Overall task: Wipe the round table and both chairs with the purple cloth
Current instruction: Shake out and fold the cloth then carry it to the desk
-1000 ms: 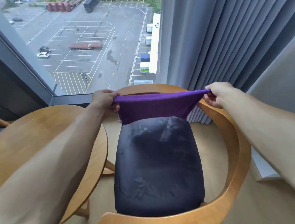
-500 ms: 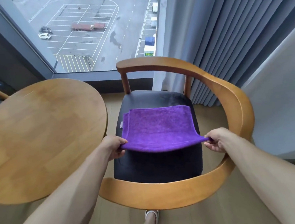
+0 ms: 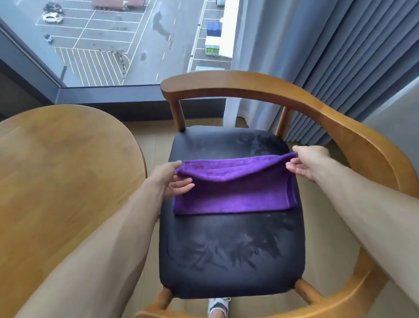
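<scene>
Two hands worked one purple cloth [image 3: 233, 194] over the dark padded seat [image 3: 231, 247] of a wooden armchair [image 3: 351, 132] beside a window. The left hand [image 3: 166, 178] pinched the cloth's far left corner between thumb and curled fingers, while the right hand [image 3: 306, 162] pinched the far right corner the same way, so that the upper edge hung lifted and stretched between the fingertips. Below the fingers, the rest of the cloth lay folded flat on the middle of the seat, its near edge resting on the upholstery.

Judging by the sag between the two grips, the cloth looked soft, light and limp, likely to droop or bunch wherever it was not held; its plush nap probably dragged rather than slid on the seat. Corners seemed the sensible hold for spreading or folding it, and a flat palm on the folded pad the better hold for wiping.

Just left of the left hand stood the round table [image 3: 55, 186], close to the chair.
</scene>
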